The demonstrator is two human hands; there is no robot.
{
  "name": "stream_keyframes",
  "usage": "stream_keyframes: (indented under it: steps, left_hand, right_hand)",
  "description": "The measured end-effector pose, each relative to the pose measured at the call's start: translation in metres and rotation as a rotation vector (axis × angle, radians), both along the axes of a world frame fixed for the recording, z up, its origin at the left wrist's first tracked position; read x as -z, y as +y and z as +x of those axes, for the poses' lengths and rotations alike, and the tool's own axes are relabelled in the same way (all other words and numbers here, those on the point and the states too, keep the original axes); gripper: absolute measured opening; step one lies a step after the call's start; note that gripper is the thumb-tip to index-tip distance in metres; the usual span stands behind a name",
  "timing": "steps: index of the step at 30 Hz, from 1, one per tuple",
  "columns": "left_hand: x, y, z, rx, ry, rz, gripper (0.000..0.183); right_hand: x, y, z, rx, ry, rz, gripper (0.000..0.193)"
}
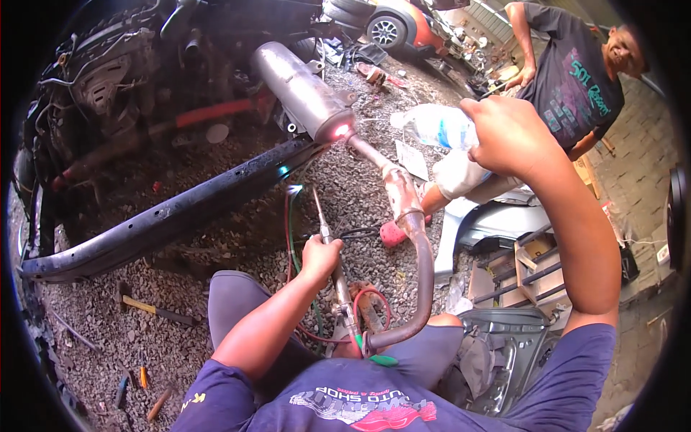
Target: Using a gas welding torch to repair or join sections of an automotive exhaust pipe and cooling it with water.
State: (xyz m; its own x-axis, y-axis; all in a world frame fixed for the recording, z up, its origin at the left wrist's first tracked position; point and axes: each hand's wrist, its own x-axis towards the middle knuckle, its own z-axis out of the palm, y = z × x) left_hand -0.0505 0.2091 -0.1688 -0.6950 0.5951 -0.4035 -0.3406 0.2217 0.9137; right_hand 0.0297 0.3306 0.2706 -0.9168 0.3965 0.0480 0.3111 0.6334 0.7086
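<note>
My left hand is closed around a gas torch, whose thin nozzle points up and away from me. A small bright flame shows beside the nozzle tip. In my raised right hand is a clear plastic bottle, tipped on its side with its neck toward the muffler. The metal muffler has a glowing orange-pink spot where its end meets the pipe. From there the exhaust pipe bends down toward my lap. The muffler lies by the end of a long dark metal beam.
A person stands at the far right. Red and green hoses run near the torch. A hammer and screwdrivers lie on gravel at left. Silver body panels and a dark grey panel are at right. Behind stands an orange car.
</note>
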Motion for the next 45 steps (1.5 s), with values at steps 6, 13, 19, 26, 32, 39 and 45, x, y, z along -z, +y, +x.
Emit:
stream_keyframes:
  steps: [6, 13, 19, 26, 32, 39, 45]
  left_hand:
    - [-0.004, 0.001, 0.019, 0.065, -0.006, 0.028, 0.029]
    - [-0.011, 0.011, 0.041, 0.238, -0.058, 0.07, 0.039]
    - [-0.008, 0.013, 0.043, 0.255, -0.029, 0.084, 0.038]
    - [-0.016, 0.009, 0.037, 0.264, -0.016, 0.079, 0.032]
    - [-0.011, 0.012, 0.041, 0.269, -0.02, 0.096, 0.033]
    - [-0.013, 0.012, 0.041, 0.292, -0.036, 0.075, 0.042]
    - [-0.004, 0.018, 0.04, 0.287, -0.033, 0.061, 0.043]
  right_hand:
    - [0.007, -0.014, -0.017, -0.039, -0.067, -0.025, 0.039]
    - [0.008, -0.025, -0.026, -0.078, -0.04, 0.002, 0.036]
    - [0.008, -0.028, -0.028, -0.045, -0.077, 0.029, 0.036]
    - [0.008, -0.027, -0.024, -0.051, -0.057, 0.037, 0.036]
    - [0.007, -0.028, -0.02, -0.062, -0.06, 0.033, 0.037]
    - [0.009, -0.03, -0.015, -0.033, -0.05, 0.032, 0.035]
    - [0.011, -0.027, -0.016, -0.055, -0.023, 0.035, 0.034]
